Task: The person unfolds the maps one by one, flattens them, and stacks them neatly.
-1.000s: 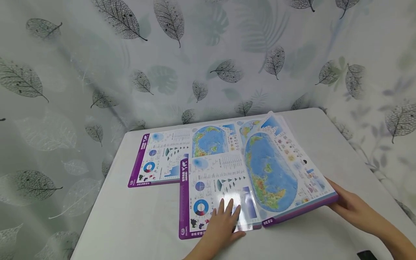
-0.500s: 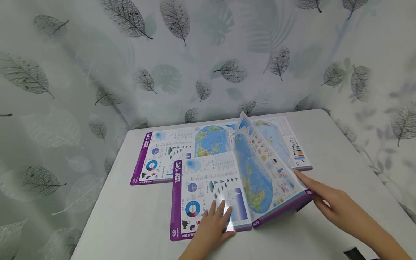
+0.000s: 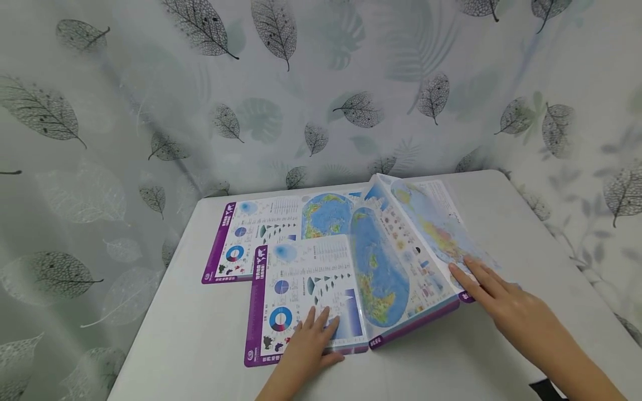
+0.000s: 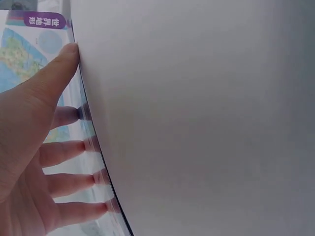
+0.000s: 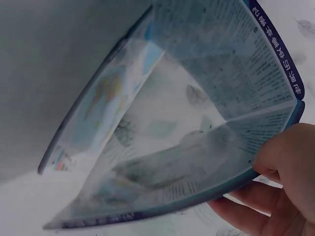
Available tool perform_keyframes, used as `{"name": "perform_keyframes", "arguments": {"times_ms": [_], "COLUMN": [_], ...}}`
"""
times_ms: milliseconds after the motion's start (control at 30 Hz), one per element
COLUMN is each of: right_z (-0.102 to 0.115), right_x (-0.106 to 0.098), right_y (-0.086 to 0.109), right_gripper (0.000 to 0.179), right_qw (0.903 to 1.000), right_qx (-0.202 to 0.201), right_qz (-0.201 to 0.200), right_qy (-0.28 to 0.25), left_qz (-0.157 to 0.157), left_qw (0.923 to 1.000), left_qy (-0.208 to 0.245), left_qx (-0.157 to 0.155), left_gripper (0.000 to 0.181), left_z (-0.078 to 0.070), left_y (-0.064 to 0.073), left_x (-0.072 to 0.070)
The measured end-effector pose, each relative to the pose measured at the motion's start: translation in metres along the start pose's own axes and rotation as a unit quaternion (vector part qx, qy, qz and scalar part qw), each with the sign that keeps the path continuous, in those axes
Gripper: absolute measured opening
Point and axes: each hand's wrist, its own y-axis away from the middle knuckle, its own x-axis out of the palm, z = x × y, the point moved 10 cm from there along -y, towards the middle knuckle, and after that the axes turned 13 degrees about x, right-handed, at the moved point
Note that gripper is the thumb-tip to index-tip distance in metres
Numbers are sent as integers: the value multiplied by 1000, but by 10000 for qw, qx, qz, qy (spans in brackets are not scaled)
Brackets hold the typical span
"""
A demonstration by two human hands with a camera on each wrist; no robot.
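Note:
A folding world map chart (image 3: 326, 273) with a purple border lies on the table. Its left panel is flat, while the panels to the right rise in a crease. My left hand (image 3: 306, 348) rests with spread, straight fingers on the left panel's lower part; the left wrist view has its fingertips against the glossy sheet (image 4: 98, 147). At the raised right panel, my right hand (image 3: 516, 303) holds the edge. In the right wrist view, the thumb (image 5: 275, 152) is on one side of the bent sheet and the fingers are on the other.
Behind lies a second, similar map chart (image 3: 241, 228), partly covered by the front one. A small black object (image 3: 546, 390) sits at the bottom right. The white table (image 3: 175, 328) backs onto a leaf-patterned curtain (image 3: 311, 89).
My right hand has moved the right panel up and leftward, steepening the fold, and a further map panel now shows beside it. The front chart has shifted slightly left with my left hand.

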Motion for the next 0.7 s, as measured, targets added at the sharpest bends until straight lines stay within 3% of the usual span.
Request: {"name": "perform_keyframes", "arguments": {"times_ms": [167, 333, 533, 700], "right_z": [-8, -16, -16, -18], "right_x": [11, 36, 65, 78], "right_y": [6, 16, 31, 37], "right_gripper": [117, 125, 127, 124], "right_qw": [9986, 9961, 9944, 9951], "right_qx": [-10, 22, -200, -115], "right_qz": [80, 482, 722, 911], "right_qy": [518, 740, 747, 354], "left_qz": [-65, -104, 12, 99], "left_qw": [9999, 9997, 9997, 9997], "left_qy": [88, 143, 34, -233], "left_qx": [-69, -190, -230, 15], "left_gripper": [75, 74, 72, 68], "left_z": [13, 27, 42, 42], "left_y": [9, 18, 26, 33], "left_x": [-3, -5, -6, -13]}}
